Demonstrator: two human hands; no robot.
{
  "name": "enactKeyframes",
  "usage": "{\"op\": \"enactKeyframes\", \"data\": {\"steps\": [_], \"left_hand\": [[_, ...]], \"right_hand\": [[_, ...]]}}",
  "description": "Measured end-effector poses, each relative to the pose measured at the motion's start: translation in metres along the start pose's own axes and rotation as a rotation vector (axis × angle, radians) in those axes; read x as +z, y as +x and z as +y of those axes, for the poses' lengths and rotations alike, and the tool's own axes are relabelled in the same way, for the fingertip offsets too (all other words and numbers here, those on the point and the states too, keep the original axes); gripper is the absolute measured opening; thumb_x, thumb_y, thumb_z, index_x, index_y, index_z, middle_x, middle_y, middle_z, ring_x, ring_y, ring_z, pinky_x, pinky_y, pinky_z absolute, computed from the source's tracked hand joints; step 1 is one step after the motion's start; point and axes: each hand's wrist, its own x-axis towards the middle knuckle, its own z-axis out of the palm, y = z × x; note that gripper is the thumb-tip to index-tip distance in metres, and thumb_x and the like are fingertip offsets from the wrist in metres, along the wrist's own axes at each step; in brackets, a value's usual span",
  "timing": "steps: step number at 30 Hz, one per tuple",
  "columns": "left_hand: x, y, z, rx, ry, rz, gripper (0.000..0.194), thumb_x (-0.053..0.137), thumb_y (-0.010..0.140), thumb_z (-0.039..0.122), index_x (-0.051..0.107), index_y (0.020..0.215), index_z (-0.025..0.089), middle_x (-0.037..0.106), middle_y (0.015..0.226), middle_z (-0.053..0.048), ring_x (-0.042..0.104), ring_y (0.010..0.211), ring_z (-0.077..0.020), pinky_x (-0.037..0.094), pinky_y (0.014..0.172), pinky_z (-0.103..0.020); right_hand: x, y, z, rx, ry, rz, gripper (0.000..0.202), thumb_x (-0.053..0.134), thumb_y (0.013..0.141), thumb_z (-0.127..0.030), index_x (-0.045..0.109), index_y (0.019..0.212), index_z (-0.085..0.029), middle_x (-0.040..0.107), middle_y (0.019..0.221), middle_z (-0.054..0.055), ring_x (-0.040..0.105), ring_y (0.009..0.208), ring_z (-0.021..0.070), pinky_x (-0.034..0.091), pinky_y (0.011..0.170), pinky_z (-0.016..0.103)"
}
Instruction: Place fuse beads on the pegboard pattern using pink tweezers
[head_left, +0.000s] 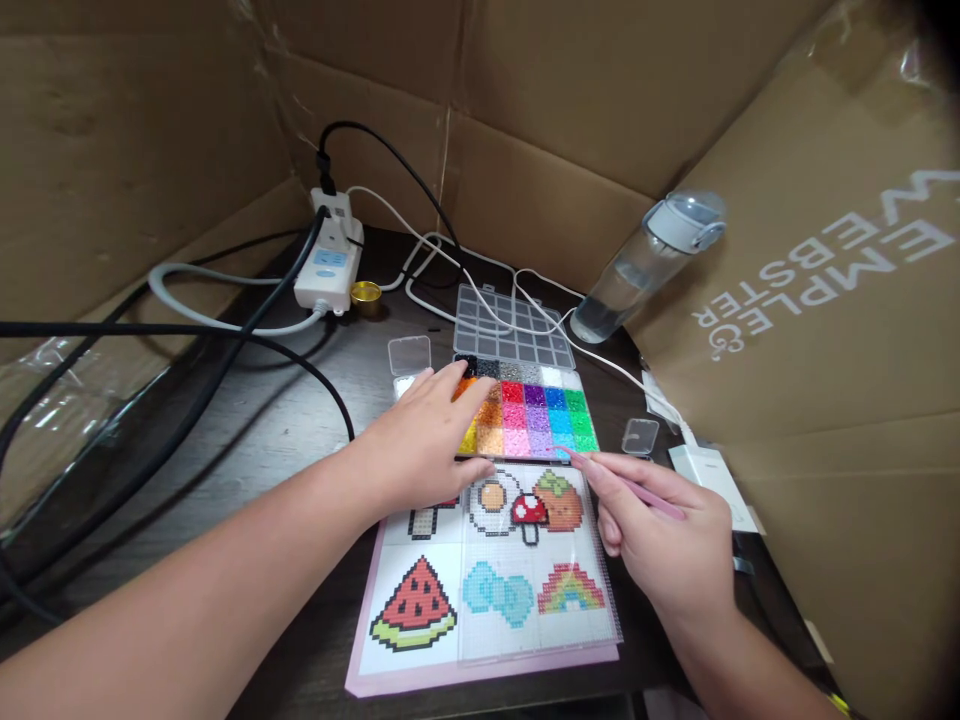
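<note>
My left hand (427, 440) lies over the left side of the bead box (525, 408), fingers spread, hiding part of its compartments. Small beads sorted by colour fill the box, and its clear lid (517, 325) is folded back behind it. In my right hand (660, 530) is a pair of pink tweezers (652, 495), gripped like a pen, with the tip by the box's front edge. Whether the tip holds a bead is too small to tell. Below lies a clear pegboard (499, 635) over a printed pattern sheet (375, 590); a red-and-white bead mushroom (530, 515) sits on it.
A white power strip (326, 265) with black and white cables stands at the back left, near a small gold cup (367, 297). At the back right a water bottle (649, 265) leans towards the cardboard wall (825, 300). A white adapter (709, 485) lies at right.
</note>
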Motion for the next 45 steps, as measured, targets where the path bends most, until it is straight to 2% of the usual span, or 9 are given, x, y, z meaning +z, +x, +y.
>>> {"op": "enactKeyframes", "data": {"steps": [7,13,16,20,23,45], "left_hand": [[-0.001,0.002,0.001,-0.006,0.006,-0.009,0.084,0.067,0.082,0.054,0.034,0.151,0.019,0.034,0.156,-0.023,0.035,0.145,-0.0417,0.027,0.119,-0.057],[0.001,0.002,0.000,-0.008,-0.029,0.000,0.084,0.067,0.081,0.053,0.035,0.152,0.020,0.032,0.159,-0.020,0.033,0.145,-0.0425,0.024,0.120,-0.057],[0.001,0.002,0.000,-0.007,-0.018,-0.009,0.084,0.067,0.081,0.052,0.035,0.151,0.018,0.031,0.159,-0.022,0.032,0.145,-0.0436,0.024,0.119,-0.058],[-0.002,0.003,0.003,0.002,0.013,-0.022,0.083,0.066,0.082,0.052,0.035,0.151,0.017,0.033,0.157,-0.024,0.034,0.145,-0.0427,0.024,0.119,-0.057],[-0.004,0.003,0.004,-0.002,0.009,-0.022,0.081,0.066,0.082,0.053,0.037,0.149,0.017,0.034,0.156,-0.023,0.035,0.144,-0.0425,0.024,0.120,-0.057],[-0.002,0.004,0.002,0.019,0.023,-0.005,0.081,0.066,0.082,0.052,0.038,0.149,0.016,0.037,0.153,-0.024,0.038,0.141,-0.0435,0.028,0.117,-0.058]], "right_hand": [[-0.012,-0.034,0.012,-0.031,-0.049,-0.093,0.010,0.077,0.081,-0.029,0.084,0.088,-0.025,0.057,0.043,-0.002,0.049,0.032,0.0104,0.046,0.032,0.023],[-0.019,-0.047,0.029,-0.015,-0.075,-0.051,0.010,0.078,0.081,-0.027,0.084,0.088,-0.026,0.058,0.044,-0.002,0.050,0.034,0.0101,0.043,0.031,0.021],[-0.017,-0.049,0.035,-0.020,-0.079,-0.049,0.010,0.078,0.081,-0.025,0.084,0.088,-0.026,0.063,0.049,0.000,0.050,0.033,0.0087,0.043,0.031,0.020],[-0.013,-0.048,0.035,-0.060,-0.059,-0.025,0.010,0.078,0.081,-0.023,0.084,0.087,-0.025,0.075,0.069,0.004,0.051,0.033,0.0061,0.043,0.030,0.018],[-0.012,-0.048,0.033,-0.046,-0.032,-0.031,0.010,0.078,0.080,-0.023,0.084,0.088,-0.025,0.078,0.080,0.006,0.051,0.032,0.0054,0.043,0.028,0.017],[-0.011,-0.048,0.035,-0.072,-0.055,-0.028,0.011,0.078,0.080,-0.021,0.084,0.087,-0.026,0.078,0.079,0.005,0.053,0.034,0.0060,0.045,0.030,0.017]]}}
